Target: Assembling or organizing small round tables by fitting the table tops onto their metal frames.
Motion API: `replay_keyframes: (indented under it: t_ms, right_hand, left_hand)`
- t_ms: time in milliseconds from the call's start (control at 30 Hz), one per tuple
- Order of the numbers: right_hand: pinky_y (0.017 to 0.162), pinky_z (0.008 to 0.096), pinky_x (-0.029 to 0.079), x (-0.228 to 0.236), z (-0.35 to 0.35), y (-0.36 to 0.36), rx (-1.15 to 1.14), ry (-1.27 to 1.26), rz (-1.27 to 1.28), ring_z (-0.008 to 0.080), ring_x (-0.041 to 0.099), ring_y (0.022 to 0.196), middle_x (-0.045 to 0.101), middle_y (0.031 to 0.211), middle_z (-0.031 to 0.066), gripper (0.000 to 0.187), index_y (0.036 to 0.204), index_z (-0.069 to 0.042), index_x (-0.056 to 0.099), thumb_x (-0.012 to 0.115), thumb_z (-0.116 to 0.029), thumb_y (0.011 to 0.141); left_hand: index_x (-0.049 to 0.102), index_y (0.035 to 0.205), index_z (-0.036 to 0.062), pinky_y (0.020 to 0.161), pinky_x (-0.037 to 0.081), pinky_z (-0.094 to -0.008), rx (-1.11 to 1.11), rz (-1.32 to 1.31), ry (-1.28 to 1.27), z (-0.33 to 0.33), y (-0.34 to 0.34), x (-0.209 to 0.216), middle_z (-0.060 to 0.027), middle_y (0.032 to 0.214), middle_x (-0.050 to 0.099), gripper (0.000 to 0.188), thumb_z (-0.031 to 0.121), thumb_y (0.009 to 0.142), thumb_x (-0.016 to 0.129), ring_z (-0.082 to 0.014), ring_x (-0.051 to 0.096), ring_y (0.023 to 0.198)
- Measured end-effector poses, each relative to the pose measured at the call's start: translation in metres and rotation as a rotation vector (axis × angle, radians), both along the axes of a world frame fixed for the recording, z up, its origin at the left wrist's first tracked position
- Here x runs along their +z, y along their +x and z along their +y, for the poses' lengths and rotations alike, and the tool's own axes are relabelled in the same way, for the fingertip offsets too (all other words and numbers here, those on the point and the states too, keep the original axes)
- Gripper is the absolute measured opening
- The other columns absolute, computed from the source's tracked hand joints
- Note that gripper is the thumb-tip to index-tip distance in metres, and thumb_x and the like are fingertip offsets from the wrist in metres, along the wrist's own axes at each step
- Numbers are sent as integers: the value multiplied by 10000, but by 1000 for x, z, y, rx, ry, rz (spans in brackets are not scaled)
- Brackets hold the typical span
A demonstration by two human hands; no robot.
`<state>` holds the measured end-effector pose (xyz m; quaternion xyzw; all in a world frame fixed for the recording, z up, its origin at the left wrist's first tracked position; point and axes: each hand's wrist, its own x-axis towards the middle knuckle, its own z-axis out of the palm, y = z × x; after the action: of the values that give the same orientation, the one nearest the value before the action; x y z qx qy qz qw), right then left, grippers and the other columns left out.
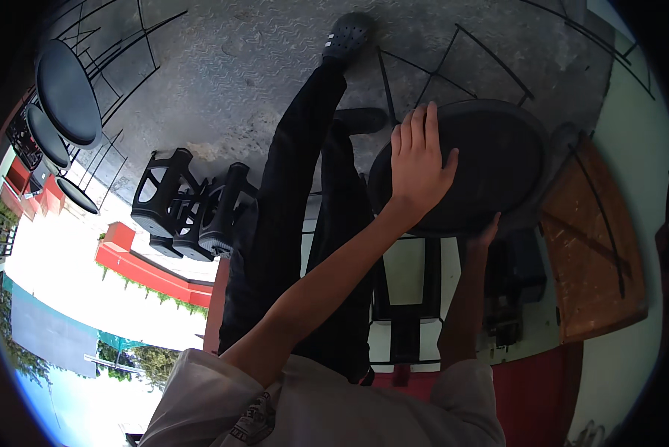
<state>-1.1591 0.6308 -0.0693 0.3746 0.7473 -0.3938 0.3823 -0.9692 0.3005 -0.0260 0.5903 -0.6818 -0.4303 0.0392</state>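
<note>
A round black top [494, 167] with a raised rim lies in front of me to the right. Thin dark metal legs [457, 73] stretch out beyond it; whether it is a stool or a small table I cannot tell. My left hand [424, 160] rests flat on the left part of this top, its fingers stretched out and the thumb apart. At the near rim, my right hand [488, 234] grips the edge. Its thumb shows against the rim, while the other fingers are hidden.
Black plastic stools [172, 205] stand on the concrete floor [222, 82] to the left. Farther left are round dark tops [70, 93] on metal frames. A brown wooden board [595, 253] leans by the pale wall [644, 141] at the right. My shoe [349, 36] is ahead.
</note>
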Motion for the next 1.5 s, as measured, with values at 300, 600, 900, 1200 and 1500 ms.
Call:
replay_keyframes:
  t_ms: [300, 600, 900, 1200, 1500]
  right_hand:
    - [1191, 543, 324, -10, -21, 0, 25, -33, -26, 365, 373, 1462, 341, 1635, 124, 730, 1610, -97, 279, 404, -537, 1041]
    - [1138, 526, 379, -20, -21, 8, -4, 3, 85, 359, 472, 1371, 469, 1542, 122, 670, 1545, -104, 422, 435, -508, 1010]
    - [1125, 493, 402, -16, -6, 2, -21, -95, 133, 352, 483, 1360, 478, 1524, 144, 696, 1528, -45, 411, 463, -508, 1011]
    - [1049, 455, 443, 26, -141, -19, 816, 418, 1103, 379, 538, 1242, 517, 1345, 231, 639, 1390, 40, 474, 753, -307, 932]
    - [1039, 526, 386, 11, -252, -84, 1311, 123, 823, 369, 545, 1135, 590, 1147, 127, 495, 1191, -87, 612, 812, -178, 747]
  left_hand:
    - [471, 1361, 47, 1091, 334, -460, 351, -75, 149, 4, 45, -17, -127, 1319, 561, 673, 203, 807, 819, -310, 514, 1266]
    - [614, 1078, 2, 726, 543, -368, 499, 250, 574, 25, 78, -47, -171, 886, 713, 278, 221, 944, 722, -269, 736, 838]
    - [513, 1321, 47, 1006, 412, -444, 116, -13, 30, -5, 60, -49, -141, 1179, 539, 612, 273, 837, 812, -314, 535, 1115]
    - [589, 1237, 101, 918, 497, -442, -219, 312, 149, -102, -31, -32, -110, 1037, 696, 349, 282, 954, 684, -319, 652, 1045]
    - [568, 1373, 190, 961, 472, -356, -234, 312, 1031, -134, -156, -101, -63, 1196, 701, 350, 361, 1075, 501, -186, 648, 1116]
